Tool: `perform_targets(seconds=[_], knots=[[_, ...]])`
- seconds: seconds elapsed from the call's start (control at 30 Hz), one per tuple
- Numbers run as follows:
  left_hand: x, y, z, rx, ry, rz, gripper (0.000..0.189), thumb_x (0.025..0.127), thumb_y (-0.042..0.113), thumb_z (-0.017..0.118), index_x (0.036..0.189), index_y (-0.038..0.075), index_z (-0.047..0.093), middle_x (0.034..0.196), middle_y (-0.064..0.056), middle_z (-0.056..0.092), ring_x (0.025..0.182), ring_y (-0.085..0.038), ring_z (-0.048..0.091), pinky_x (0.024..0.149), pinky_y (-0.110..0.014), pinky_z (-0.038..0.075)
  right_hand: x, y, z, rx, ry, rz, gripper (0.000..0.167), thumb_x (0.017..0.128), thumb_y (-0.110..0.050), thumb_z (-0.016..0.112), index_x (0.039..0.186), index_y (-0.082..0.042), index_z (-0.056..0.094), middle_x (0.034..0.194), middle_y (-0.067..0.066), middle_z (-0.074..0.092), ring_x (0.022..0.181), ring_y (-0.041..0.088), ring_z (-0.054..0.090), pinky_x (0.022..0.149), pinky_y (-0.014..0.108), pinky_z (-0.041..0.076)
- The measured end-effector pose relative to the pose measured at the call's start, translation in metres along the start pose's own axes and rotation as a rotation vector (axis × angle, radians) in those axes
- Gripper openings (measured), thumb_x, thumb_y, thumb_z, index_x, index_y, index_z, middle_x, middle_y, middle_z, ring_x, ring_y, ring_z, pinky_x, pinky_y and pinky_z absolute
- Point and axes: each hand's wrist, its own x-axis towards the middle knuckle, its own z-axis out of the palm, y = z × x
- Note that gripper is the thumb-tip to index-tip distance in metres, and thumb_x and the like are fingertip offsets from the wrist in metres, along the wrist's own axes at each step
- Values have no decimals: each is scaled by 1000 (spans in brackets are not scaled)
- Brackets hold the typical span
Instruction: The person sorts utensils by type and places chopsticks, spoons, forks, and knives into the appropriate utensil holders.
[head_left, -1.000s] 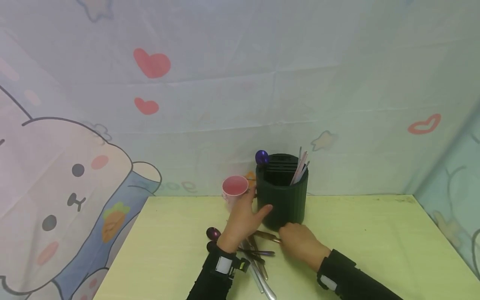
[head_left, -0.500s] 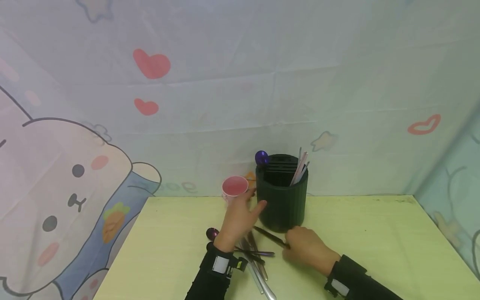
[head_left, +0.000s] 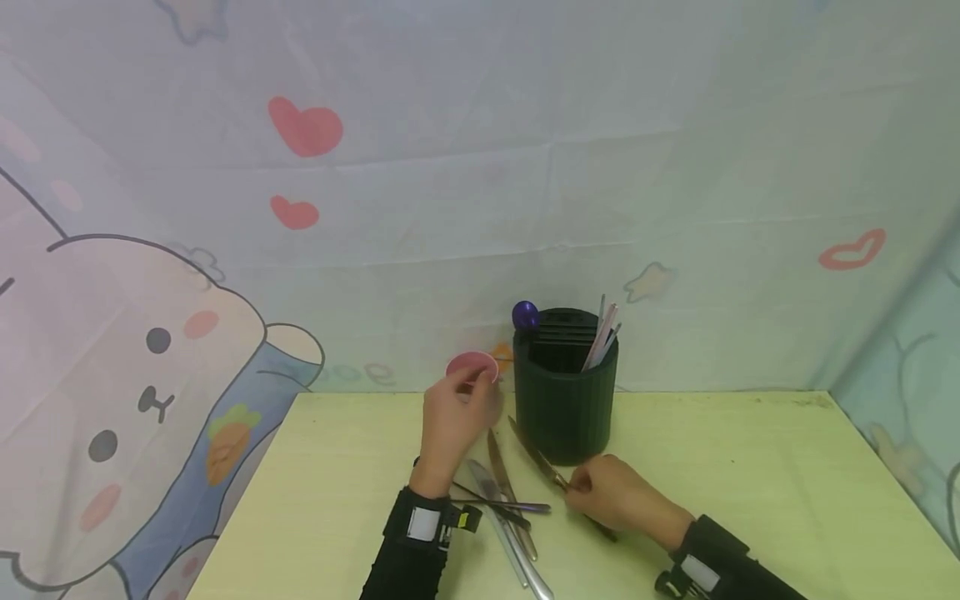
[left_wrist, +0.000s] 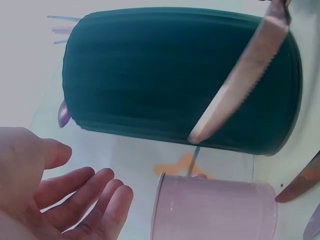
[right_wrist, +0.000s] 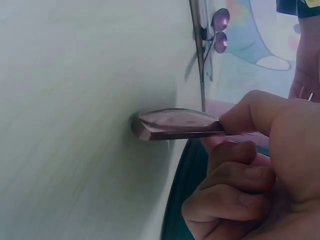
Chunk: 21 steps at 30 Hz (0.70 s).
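My right hand (head_left: pixel 621 500) pinches a table knife (head_left: pixel 538 454) between thumb and fingers. Its serrated blade (left_wrist: pixel 241 82) points up and left before the dark green utensil holder (head_left: pixel 562 421), and its handle end (right_wrist: pixel 175 125) sits low over the tabletop in the right wrist view. My left hand (head_left: pixel 456 425) holds nothing. Its fingers (left_wrist: pixel 102 200) are loosely bent beside the pink cup (left_wrist: pixel 215 210), and in the head view it overlaps that cup. Between the hands, several pieces of cutlery lie crossed, among them a silver knife (head_left: pixel 517 546) and a copper-coloured knife (head_left: pixel 501 467).
A purple spoon (head_left: pixel 526 315) and several thin pale handles (head_left: pixel 603 335) stand up from the holder. Behind the yellow table (head_left: pixel 735 483) hangs a printed cloth (head_left: pixel 450 167). In the right wrist view two purple spoon bowls (right_wrist: pixel 220 20) show beyond the cutlery.
The knife has turned, its blade now pointing away up-left and its handle down-right. My right hand has shifted right and slightly down. My left hand has moved left, fingers more bent.
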Motion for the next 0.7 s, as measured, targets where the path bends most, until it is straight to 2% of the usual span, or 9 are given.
perform_targets(seconds=[0.13, 0.23, 0.37, 0.53, 0.7], knots=[[1, -3, -4, 1, 26, -19, 24, 108, 22, 72, 121, 6, 84, 111, -15, 85, 91, -32, 82, 82, -48, 69, 4, -4, -2, -5, 81, -100, 13, 96, -15, 73, 93, -9, 84, 71, -9, 59, 63, 3, 47, 57, 23, 39], [2, -6, -7, 15, 50, -66, 27, 107, 23, 71, 123, 5, 84, 110, -16, 85, 90, -32, 81, 79, -46, 68, 8, -8, -4, -13, 173, -194, 14, 97, -13, 74, 97, -5, 85, 75, -8, 65, 66, -1, 48, 59, 21, 43], [3, -10, -11, 37, 115, -135, 30, 106, 21, 69, 124, 3, 83, 111, -16, 85, 89, -32, 79, 74, -43, 65, 11, -18, -6, -8, 270, -272, 12, 97, -9, 74, 93, -6, 85, 75, -9, 66, 67, -4, 48, 61, 20, 44], [5, -14, -16, 48, 174, -215, 28, 106, 21, 66, 123, 5, 83, 116, -13, 84, 95, -32, 78, 75, -43, 63, 17, -34, -6, 22, 354, -253, 11, 96, -9, 75, 91, -9, 85, 72, -10, 61, 67, -3, 48, 62, 20, 43], [5, -24, -14, 37, 181, -275, 31, 107, 23, 63, 126, 5, 81, 126, -15, 80, 109, -35, 77, 83, -49, 65, 24, -50, -4, 90, 386, -130, 12, 97, -10, 76, 101, -5, 87, 77, -4, 72, 69, 3, 56, 63, 20, 48]])
